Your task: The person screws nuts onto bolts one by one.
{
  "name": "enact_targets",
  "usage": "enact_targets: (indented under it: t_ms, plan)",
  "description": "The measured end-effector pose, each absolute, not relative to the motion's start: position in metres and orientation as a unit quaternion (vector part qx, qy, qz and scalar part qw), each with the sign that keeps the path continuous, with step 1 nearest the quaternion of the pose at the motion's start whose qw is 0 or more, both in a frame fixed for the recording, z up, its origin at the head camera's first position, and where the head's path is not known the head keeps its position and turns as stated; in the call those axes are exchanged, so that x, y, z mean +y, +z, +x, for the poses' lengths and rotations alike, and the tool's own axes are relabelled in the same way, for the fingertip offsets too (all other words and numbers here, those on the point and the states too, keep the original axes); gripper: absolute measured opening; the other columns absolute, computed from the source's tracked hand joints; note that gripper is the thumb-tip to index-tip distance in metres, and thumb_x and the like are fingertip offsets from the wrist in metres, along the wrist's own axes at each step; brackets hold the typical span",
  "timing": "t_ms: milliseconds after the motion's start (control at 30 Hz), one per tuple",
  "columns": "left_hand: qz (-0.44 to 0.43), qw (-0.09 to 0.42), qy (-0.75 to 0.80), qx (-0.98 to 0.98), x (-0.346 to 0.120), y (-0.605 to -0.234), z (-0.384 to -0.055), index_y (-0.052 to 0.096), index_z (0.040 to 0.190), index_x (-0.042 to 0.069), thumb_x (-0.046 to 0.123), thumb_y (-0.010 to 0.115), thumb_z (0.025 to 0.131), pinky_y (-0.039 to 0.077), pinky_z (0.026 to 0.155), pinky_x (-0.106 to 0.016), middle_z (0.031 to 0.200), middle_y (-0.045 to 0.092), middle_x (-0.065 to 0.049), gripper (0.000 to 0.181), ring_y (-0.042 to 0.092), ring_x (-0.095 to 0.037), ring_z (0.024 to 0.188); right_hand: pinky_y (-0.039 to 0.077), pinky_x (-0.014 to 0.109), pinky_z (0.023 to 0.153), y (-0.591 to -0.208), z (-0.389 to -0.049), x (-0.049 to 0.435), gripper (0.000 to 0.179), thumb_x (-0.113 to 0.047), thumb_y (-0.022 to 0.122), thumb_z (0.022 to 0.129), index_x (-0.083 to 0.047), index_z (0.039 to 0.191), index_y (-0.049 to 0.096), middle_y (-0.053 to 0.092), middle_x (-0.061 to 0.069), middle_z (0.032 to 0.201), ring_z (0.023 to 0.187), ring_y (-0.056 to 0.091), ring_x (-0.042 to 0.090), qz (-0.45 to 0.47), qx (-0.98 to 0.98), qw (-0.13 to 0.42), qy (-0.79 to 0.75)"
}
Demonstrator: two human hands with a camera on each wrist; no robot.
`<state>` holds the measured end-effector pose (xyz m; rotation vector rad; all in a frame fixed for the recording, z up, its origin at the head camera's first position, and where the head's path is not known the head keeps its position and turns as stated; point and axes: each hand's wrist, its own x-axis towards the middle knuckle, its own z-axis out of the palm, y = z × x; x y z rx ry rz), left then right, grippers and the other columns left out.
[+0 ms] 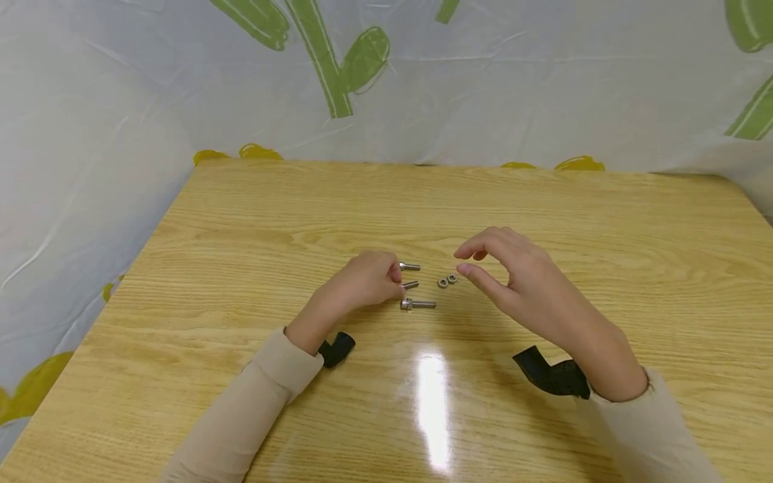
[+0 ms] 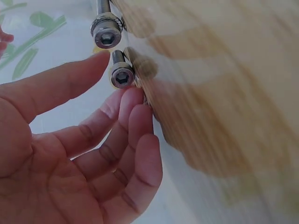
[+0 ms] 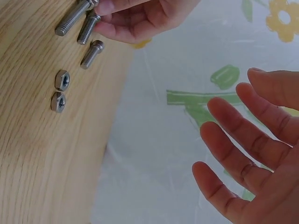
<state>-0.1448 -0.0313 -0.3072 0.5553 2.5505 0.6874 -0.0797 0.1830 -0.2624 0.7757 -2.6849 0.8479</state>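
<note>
Three silver socket-head bolts lie on the wooden table (image 1: 338, 201): a long bolt (image 1: 423, 304) with washers under its head, a middle bolt (image 1: 410, 285) and a short bolt (image 3: 92, 55). My left hand (image 1: 368, 278) reaches over their heads. In the left wrist view, the thumb and fingertips (image 2: 127, 105) stand apart, right beside the middle bolt's head (image 2: 122, 77). Two hex nuts (image 1: 447, 280) lie side by side just right of the bolts. Above and right of these nuts hovers my right hand (image 1: 519, 275), fingers spread from the thumb and holding nothing.
Behind the table hangs a pale sheet (image 1: 459, 100) with green and yellow drawings. Black wrist straps (image 1: 552, 376) show below both hands. A bright light reflection (image 1: 432, 409) lies on the tabletop nearer the front.
</note>
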Motion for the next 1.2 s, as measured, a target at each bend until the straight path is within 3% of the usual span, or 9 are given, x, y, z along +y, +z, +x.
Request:
enact_targets:
  t_ms: [467, 700, 833, 1033, 1200]
  plan:
    - [0.216, 0.221, 0.222, 0.925, -0.028, -0.306, -0.145, 0.062, 0.084, 0.006, 0.016, 0.067, 0.086, 0.041, 0.064, -0.023, 0.084, 0.059, -0.002, 0.011, 0.050, -0.015, 0.072, 0.045, 0.034, 0.078, -0.264, -0.080, 0.183, 0.012, -0.013, 0.062, 0.089, -0.013, 0.101, 0.061, 0.062, -0.001, 0.101, 0.093, 0.054, 0.013, 0.267, -0.918, 0.095, 0.279]
    - [0.223, 0.222, 0.228, 0.922, -0.029, -0.304, -0.144, 0.065, 0.074, 0.004, 0.013, 0.064, 0.088, 0.036, 0.058, -0.021, 0.070, 0.052, 0.000, 0.016, 0.044, -0.012, 0.061, 0.046, 0.035, 0.078, -0.266, -0.082, 0.183, 0.011, -0.014, 0.061, 0.090, -0.012, 0.101, 0.061, 0.062, -0.001, 0.101, 0.092, 0.054, 0.016, 0.262, -0.921, 0.085, 0.276]
    - [0.218, 0.219, 0.244, 0.919, -0.031, -0.302, -0.143, 0.063, 0.077, 0.004, 0.013, 0.063, 0.089, 0.035, 0.055, -0.020, 0.068, 0.052, 0.000, 0.014, 0.042, -0.011, 0.058, 0.046, 0.036, 0.078, -0.268, -0.084, 0.183, 0.012, -0.014, 0.062, 0.090, -0.011, 0.101, 0.061, 0.062, 0.000, 0.100, 0.092, 0.054, 0.016, 0.263, -0.921, 0.079, 0.276]
    - [0.209, 0.195, 0.275, 0.918, -0.032, -0.291, -0.139, 0.062, 0.089, 0.007, 0.014, 0.062, 0.088, 0.043, 0.061, -0.022, 0.083, 0.060, -0.002, 0.007, 0.052, -0.013, 0.069, 0.048, 0.040, 0.079, -0.273, -0.087, 0.183, 0.017, -0.012, 0.063, 0.089, -0.008, 0.105, 0.060, 0.062, 0.005, 0.103, 0.095, 0.056, 0.021, 0.255, -0.926, 0.051, 0.274]
    - [0.208, 0.176, 0.314, 0.909, -0.033, -0.280, -0.133, 0.061, 0.092, 0.008, 0.014, 0.061, 0.088, 0.046, 0.059, -0.022, 0.086, 0.061, -0.002, 0.007, 0.055, -0.015, 0.070, 0.050, 0.043, 0.080, -0.282, -0.094, 0.184, 0.023, -0.011, 0.064, 0.088, -0.003, 0.109, 0.058, 0.062, 0.010, 0.107, 0.099, 0.058, 0.027, 0.241, -0.938, 0.017, 0.248]
